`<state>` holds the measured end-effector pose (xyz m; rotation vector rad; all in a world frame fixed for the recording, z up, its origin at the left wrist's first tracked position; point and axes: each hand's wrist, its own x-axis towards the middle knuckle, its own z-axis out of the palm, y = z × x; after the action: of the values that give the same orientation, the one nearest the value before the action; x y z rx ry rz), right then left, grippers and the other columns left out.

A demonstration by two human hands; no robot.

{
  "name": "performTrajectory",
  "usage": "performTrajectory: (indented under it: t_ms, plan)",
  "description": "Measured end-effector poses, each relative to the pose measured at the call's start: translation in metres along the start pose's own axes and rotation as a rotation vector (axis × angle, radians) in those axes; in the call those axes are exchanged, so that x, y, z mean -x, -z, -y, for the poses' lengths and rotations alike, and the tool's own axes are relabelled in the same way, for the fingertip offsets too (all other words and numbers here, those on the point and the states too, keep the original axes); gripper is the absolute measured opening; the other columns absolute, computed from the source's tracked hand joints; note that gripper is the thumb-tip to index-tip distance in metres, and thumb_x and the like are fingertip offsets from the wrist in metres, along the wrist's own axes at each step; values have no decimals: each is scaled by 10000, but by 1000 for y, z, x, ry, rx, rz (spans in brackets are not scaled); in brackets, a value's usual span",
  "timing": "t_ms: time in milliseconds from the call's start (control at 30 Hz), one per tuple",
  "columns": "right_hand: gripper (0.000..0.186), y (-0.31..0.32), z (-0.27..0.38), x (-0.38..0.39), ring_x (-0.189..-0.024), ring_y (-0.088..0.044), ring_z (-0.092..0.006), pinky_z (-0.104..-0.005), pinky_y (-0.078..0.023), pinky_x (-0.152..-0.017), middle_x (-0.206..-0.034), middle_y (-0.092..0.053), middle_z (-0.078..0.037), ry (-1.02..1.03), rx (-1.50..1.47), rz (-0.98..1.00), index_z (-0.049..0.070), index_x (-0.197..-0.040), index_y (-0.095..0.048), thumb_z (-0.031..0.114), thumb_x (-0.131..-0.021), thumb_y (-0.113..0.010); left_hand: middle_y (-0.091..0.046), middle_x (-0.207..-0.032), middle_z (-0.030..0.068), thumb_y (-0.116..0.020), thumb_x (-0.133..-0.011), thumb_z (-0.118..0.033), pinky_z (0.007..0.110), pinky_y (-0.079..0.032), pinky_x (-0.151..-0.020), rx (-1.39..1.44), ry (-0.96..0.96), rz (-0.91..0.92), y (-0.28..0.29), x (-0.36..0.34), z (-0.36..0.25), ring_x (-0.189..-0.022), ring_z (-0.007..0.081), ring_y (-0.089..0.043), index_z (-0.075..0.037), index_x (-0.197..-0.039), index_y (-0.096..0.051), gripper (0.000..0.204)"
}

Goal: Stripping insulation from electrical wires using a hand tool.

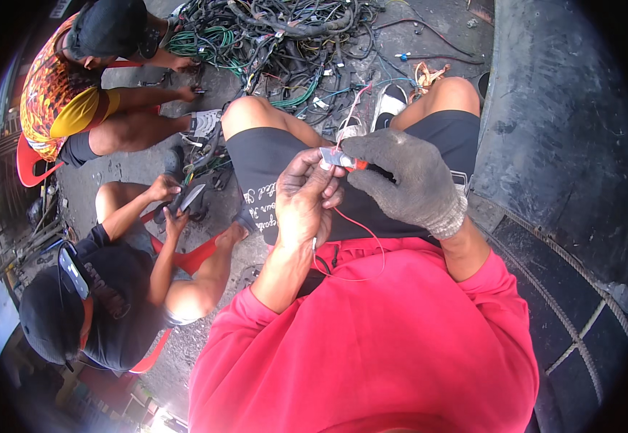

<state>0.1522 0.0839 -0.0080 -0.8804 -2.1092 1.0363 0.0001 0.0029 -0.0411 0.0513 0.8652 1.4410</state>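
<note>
Evidently, the bare left hand (305,191) pinches a thin pink wire (383,254) above the black shorts (253,162); the grey-gloved right hand (408,173) clasps a red-handled metal blade (334,157), best angled shallow, clear of skin.

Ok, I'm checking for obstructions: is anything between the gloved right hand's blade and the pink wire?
Nothing visible: the right hand holds the blade right by the pink wire in the left hand; contact is too small to make out.
</note>
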Motion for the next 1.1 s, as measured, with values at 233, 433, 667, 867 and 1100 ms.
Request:
performTrajectory:
  t_ms: [233, 433, 667, 867, 1100]
  plan:
    - [282, 8, -10, -5, -701, -633, -266, -320, -501, -616, -826, -638, -127, 7, 139, -97, 51, -1024, -646, 89, -749, -689, -569, -819, 87, -507, -914, -6, 165, -318, -464, -36, 54, -30, -6, 7, -6, -563, 48, -388, 3, -1044, -568, 144]
    - [297, 46, -9, -6, -683, -644, -223, -290, -499, -601, -828, -644, -118, -331, 42, -227, 46, -1041, -633, 109, -755, -683, -558, -796, 64, -531, -918, -38, 159, -316, -456, 40, 102, -43, -9, 16, -9, -549, 39, -385, 4, -1050, -582, 148]
    - [259, 16, 11, 5, -727, -653, -278, -335, -510, -626, -833, -649, -133, -96, -48, -2, 41, -973, -618, 124, -742, -703, -560, -849, 77, -494, -928, -28, 161, -325, -466, 37, 108, -28, -15, 11, -4, -569, 41, -399, -6, -1109, -558, 193]
    - [271, 10, 13, 3, -744, -645, -309, -355, -508, -625, -828, -643, -132, -5, -34, -22, 55, -976, -615, 135, -735, -711, -551, -875, 82, -482, -925, -6, 164, -329, -469, 46, 77, -1, -16, 14, -8, -572, 44, -404, -6, -1129, -545, 214]
    - [275, 6, 16, 3, -727, -645, -283, -339, -509, -623, -862, -651, -122, 19, -25, -28, 46, -973, -617, 102, -726, -724, -547, -873, 80, -482, -919, 7, 164, -331, -470, 38, 69, 16, -17, 15, -10, -565, 38, -397, 10, -1150, -533, 236]
